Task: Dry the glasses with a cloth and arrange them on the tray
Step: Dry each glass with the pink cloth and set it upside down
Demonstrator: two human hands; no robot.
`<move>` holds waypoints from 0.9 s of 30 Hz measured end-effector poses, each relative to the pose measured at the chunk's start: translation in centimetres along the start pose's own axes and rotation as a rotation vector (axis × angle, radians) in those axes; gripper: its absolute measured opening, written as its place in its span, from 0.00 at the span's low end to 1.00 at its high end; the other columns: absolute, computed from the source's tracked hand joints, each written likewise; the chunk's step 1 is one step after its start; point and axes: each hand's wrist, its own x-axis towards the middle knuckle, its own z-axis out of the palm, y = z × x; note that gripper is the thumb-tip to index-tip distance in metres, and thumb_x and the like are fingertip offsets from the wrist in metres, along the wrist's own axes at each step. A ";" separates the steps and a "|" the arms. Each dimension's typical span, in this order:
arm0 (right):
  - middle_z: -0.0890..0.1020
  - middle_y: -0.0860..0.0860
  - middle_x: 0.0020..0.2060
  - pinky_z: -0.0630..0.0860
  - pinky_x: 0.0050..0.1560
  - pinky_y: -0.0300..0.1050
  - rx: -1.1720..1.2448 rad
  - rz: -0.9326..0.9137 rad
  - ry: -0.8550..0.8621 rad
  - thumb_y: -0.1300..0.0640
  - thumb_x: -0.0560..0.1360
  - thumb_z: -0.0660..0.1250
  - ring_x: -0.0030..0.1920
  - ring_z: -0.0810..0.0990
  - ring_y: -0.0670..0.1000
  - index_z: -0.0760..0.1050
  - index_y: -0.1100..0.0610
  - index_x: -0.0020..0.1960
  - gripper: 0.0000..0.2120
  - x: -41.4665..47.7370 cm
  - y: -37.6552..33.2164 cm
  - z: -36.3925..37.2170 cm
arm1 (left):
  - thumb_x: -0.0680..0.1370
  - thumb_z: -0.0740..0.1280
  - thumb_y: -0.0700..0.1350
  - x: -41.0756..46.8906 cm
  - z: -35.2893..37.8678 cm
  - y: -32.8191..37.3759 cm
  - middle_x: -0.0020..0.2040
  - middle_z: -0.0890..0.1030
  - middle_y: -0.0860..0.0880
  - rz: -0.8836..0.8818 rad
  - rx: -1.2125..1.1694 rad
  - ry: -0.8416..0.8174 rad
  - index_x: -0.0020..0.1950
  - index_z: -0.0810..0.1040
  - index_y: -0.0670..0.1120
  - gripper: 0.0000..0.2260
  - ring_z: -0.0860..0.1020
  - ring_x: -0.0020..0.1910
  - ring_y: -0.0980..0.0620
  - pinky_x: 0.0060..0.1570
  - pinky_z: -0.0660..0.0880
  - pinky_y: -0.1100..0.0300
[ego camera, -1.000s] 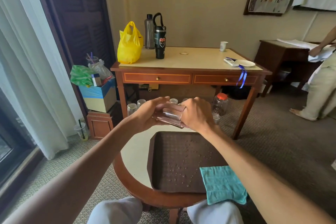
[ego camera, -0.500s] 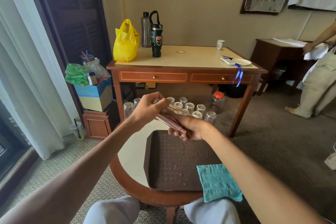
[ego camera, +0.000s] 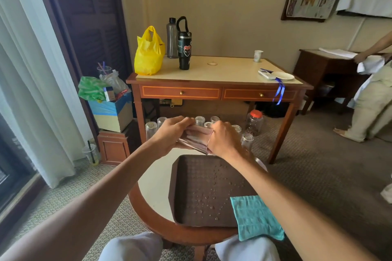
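A clear glass lies on its side in the air above the far edge of the brown tray, held between both hands. My left hand grips its base end and my right hand curls round its rim end. Water drops dot the tray, which carries no glasses. A teal cloth lies over the tray's near right corner, untouched. Several more glasses stand upside down at the far side of the round table, partly hidden behind my hands.
A wooden desk stands beyond the round table, with a yellow bag and bottles on it. A jar with a red lid sits on the carpet. Another person stands at the right. Boxes and a curtain fill the left.
My right hand has turned from palm up under the glass to knuckles up over its rim end. The glass has rolled between my hands and stays above the tray's far edge.
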 end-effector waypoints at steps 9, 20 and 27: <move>0.80 0.50 0.29 0.68 0.22 0.36 0.995 0.567 -0.678 0.37 0.78 0.64 0.21 0.73 0.45 0.80 0.59 0.42 0.24 0.1 0.1 0.5 | 0.81 0.70 0.49 0.3 0.0 0.8 0.44 0.82 0.42 0.232 0.121 0.040 0.52 0.81 0.38 0.13 0.81 0.42 0.48 0.41 0.80 0.55; 0.74 0.51 0.23 0.55 0.25 0.37 -0.067 -0.205 0.292 0.53 0.70 0.73 0.24 0.67 0.53 0.83 0.57 0.36 0.08 0.2 -1.7 -2.0 | 0.84 0.65 0.49 -0.3 -0.3 2.1 0.39 0.85 0.45 -0.128 0.021 0.048 0.50 0.82 0.45 0.11 0.85 0.39 0.49 0.37 0.81 0.56; 0.79 0.47 0.28 0.61 0.20 0.30 1.209 0.578 -0.795 0.39 0.80 0.60 0.19 0.69 0.40 0.79 0.60 0.43 0.24 0.7 -0.9 -0.9 | 0.80 0.70 0.46 -0.2 0.0 2.6 0.31 0.81 0.55 0.436 0.246 0.278 0.44 0.82 0.41 0.10 0.79 0.31 0.60 0.34 0.75 0.65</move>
